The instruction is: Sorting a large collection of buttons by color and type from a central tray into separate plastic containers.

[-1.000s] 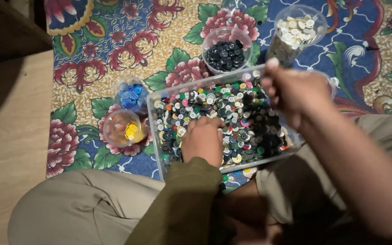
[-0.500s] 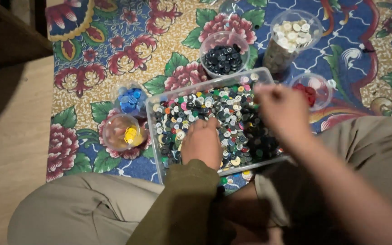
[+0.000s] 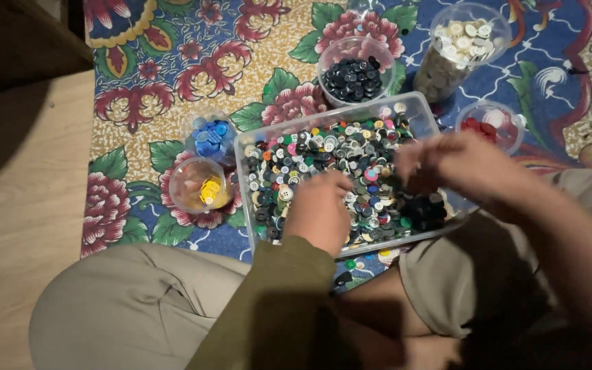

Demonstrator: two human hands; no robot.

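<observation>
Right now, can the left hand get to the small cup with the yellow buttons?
Probably yes. The left hand rests in the clear tray of mixed buttons, and the cup of yellow buttons stands open just off the tray's left side, with nothing between them but the tray wall.

clear plastic tray (image 3: 425,109), glossy plastic buttons (image 3: 351,164), patterned woven cloth (image 3: 173,62)

Dim indoor light, brightest on the rug (image 3: 173,62). The right hand (image 3: 460,164) is smeared by motion blur. Deep shadow fills the bottom corner.
</observation>
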